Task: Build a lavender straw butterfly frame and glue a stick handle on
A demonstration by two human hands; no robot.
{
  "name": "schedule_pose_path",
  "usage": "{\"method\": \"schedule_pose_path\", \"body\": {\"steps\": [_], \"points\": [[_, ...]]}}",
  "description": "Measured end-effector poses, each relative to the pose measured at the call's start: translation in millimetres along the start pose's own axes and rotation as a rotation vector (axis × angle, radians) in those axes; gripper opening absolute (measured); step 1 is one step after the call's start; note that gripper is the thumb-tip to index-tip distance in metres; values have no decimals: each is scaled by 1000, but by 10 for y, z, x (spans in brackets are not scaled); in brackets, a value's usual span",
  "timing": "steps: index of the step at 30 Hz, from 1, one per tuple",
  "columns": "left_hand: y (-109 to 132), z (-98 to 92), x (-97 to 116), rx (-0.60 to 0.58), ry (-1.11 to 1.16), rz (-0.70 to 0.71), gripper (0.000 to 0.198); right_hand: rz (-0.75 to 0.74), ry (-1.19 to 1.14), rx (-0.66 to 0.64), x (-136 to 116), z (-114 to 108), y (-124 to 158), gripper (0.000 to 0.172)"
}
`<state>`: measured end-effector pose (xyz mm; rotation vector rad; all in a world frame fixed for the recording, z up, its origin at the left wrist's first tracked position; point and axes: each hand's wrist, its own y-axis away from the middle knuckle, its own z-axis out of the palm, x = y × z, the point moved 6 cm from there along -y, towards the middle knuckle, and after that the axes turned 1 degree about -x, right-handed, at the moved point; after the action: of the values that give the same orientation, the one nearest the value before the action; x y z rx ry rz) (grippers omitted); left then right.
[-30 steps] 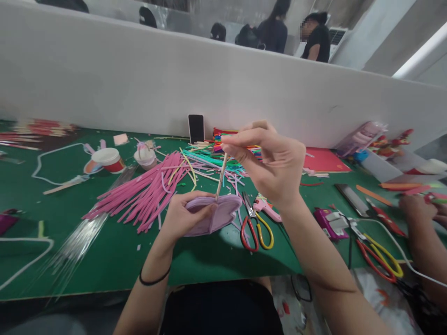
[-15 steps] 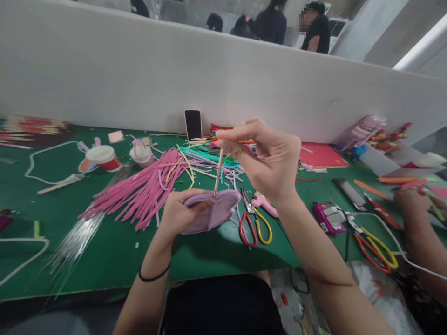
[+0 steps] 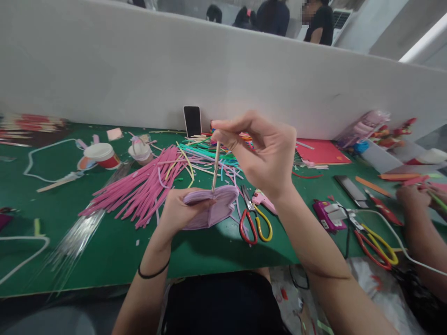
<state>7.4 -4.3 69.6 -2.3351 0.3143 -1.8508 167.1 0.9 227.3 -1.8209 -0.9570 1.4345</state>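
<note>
My left hand (image 3: pixel 179 209) is closed on a lilac, lobed, heart-like piece (image 3: pixel 221 207) with a raised rim, its thumb laid over the face. Between the thumb and forefinger of my right hand (image 3: pixel 263 156) is the top of a thin wooden stick (image 3: pixel 216 163), held upright. The stick's lower end meets the upper edge of the lilac piece at its middle seam; whether it goes inside cannot be seen. Just right of the piece lie scissors (image 3: pixel 256 225) with one red and one yellow handle, and a pink glue gun (image 3: pixel 263 201).
Pink strips (image 3: pixel 139 186) and clear thin rods (image 3: pixel 78 242) spread to the left, near a paper cup (image 3: pixel 104 156). A phone (image 3: pixel 193 121) leans on the white partition (image 3: pixel 139 70). At right are a purple power block (image 3: pixel 328 216), more scissors (image 3: pixel 375 246) and another person's hand (image 3: pixel 414 197).
Both hands keep their grips, the stick still at the lilac piece's top edge. My right hand has shifted slightly left. The whole view has tilted down a little.
</note>
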Motion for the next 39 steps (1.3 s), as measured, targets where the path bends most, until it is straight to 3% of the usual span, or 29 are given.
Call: {"method": "schedule_pose_path", "body": {"steps": [8, 13, 20, 33, 36, 39], "points": [[-18, 16, 4, -14, -22, 25, 17, 86, 39, -30, 27, 9, -2, 18], [-20, 17, -27, -26, -27, 44, 17, 21, -19, -23, 3, -2, 2, 20], [-24, 22, -29, -25, -53, 62, 17, 50, 12, -8, 58, -15, 20, 15], [-34, 28, 25, -15, -53, 16, 15, 182, -12, -32, 140, -3, -2, 10], [-44, -14, 36, 5, -29, -12, 16, 262, -20, -60, 190, -75, -21, 25], [-53, -78, 55, 35, -19, -12, 19, 345, -49, -48, 339, -170, 155, 50]]}}
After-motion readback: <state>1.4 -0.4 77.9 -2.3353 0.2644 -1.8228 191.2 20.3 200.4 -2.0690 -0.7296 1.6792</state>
